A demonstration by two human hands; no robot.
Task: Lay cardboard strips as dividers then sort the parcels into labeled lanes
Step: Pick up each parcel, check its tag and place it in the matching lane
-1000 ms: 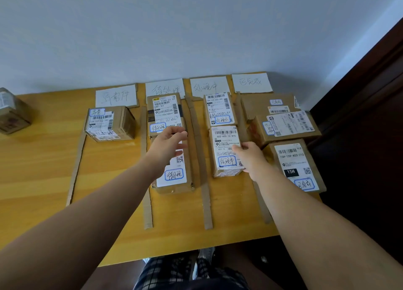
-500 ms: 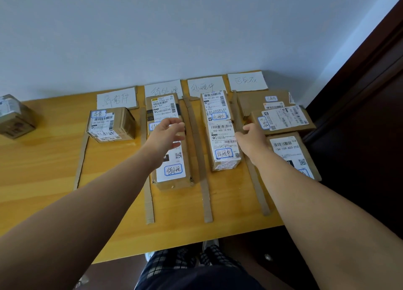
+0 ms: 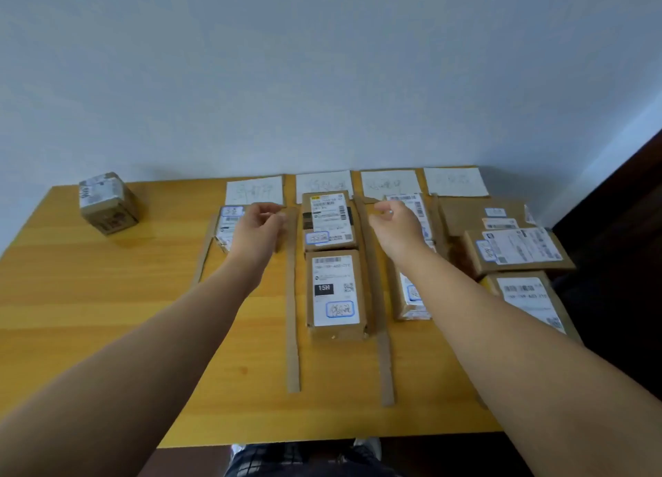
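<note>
Head view: a person sorts parcels at a wooden table [image 3: 107,333], both bare forearms stretched out over the lanes. Nearest the sorter lies the 15H parcel [image 3: 335,292], label up, with a left strip [image 3: 292,333] of cardboard just beside it and a right strip [image 3: 381,333] against its other side. Right of the 15H parcel, across that strip, lies a third-lane parcel [image 3: 408,297], and further right again an end-lane pile [image 3: 516,251] of parcels.

Just beyond the 15H parcel a second parcel [image 3: 327,218] shares its lane. The left hand [image 3: 256,231] hovers beyond and to the left of the 15H parcel, over a lone first-lane parcel [image 3: 227,225], fingers loosely curled and grasping nothing. The right hand [image 3: 396,227] hovers beyond and to the right, thumb and forefinger close together, nothing seen between them.

Further beyond, paper lane labels [image 3: 324,184] line the wall edge. Far to the left of the 15H parcel, well apart from every strip, a loose box [image 3: 107,204] stands outside the lanes.

That box looks like the sorting left to do. It wants reading against the labels first, since the writing is too blurred to make out from here. It should then be carried over the strips, not slid, and set down square between two of them, label up. The strips look light and unfixed, so a trailing forearm could skew a lane.
</note>
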